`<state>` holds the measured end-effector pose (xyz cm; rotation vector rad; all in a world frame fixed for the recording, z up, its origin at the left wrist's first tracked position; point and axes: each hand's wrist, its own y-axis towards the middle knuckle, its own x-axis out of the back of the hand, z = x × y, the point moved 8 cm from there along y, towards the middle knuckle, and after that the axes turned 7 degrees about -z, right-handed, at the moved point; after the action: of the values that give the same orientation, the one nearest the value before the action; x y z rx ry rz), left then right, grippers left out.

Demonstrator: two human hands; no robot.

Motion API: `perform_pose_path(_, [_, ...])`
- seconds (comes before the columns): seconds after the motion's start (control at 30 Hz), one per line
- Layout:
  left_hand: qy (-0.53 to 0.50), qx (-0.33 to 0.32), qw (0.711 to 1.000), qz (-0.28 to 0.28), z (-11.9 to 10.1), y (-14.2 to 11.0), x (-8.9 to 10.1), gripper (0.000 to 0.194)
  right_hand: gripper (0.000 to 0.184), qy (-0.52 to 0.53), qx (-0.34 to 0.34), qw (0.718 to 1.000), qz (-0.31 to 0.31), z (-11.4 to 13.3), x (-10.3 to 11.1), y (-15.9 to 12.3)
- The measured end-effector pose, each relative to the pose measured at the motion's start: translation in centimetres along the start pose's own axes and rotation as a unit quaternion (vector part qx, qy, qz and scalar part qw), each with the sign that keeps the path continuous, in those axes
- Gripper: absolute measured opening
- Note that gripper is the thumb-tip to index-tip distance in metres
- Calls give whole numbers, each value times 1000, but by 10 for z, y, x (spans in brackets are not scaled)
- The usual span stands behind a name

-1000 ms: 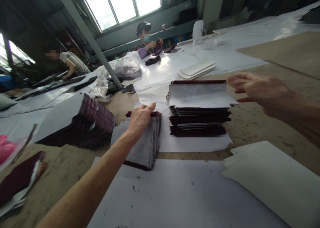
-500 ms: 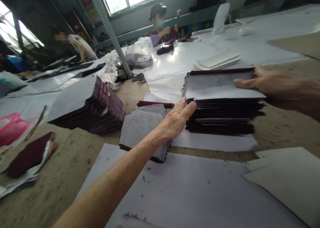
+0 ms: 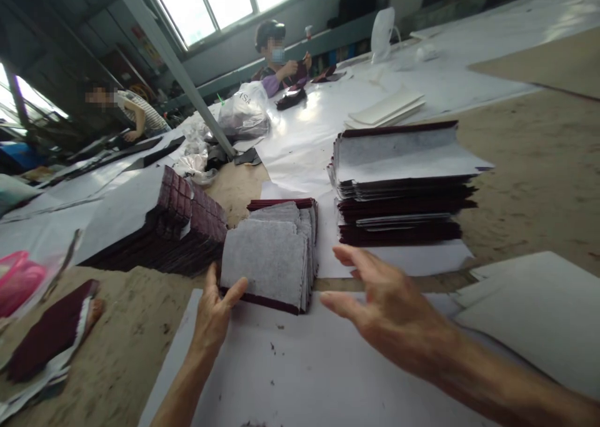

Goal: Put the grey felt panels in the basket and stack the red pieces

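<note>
A small stack of grey-backed maroon fabric pieces (image 3: 265, 252) lies at the middle of the table, its layers slightly fanned. At its near left corner is my left hand (image 3: 213, 317), thumb by the front edge and fingers along the left side, spread apart. My right hand (image 3: 384, 305) hovers to the right of this stack, thumb and fingers apart, holding nothing. Beyond my right hand stands a taller stack of similar maroon pieces (image 3: 405, 205), a pale sheet face up on top and its right edges uneven.
To the left sits a big block of maroon pieces (image 3: 192, 208). White paper (image 3: 300, 364) covers the near table; pale sheets (image 3: 539, 314) lie at right. A slanted metal post (image 3: 182, 77), a stuffed plastic bag (image 3: 244, 111) and two people are farther back.
Both hands have left the tall stack. My left hand moved left and nearer to the small stack; my right hand came down and left, now off the pieces. The camera view shifted slightly.
</note>
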<state>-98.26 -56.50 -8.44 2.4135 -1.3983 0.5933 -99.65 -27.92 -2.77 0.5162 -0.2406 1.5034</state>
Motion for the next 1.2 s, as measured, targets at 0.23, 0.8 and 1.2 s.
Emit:
perform_pose_path(0.23, [-12,9,1000,10,0,1,-16,61,47,-14,-47,992,-120,-22,-51,11])
perform_pose_path(0.8, [-13,-4,1000,-25,10,3,-19,43,74,-14,-192,974,-123,-26,-65,63])
perform_pose_path(1.2, [-41,-3,999,-27,8,2,-19,42,41,-10,-29,991,-131,11,-64,47])
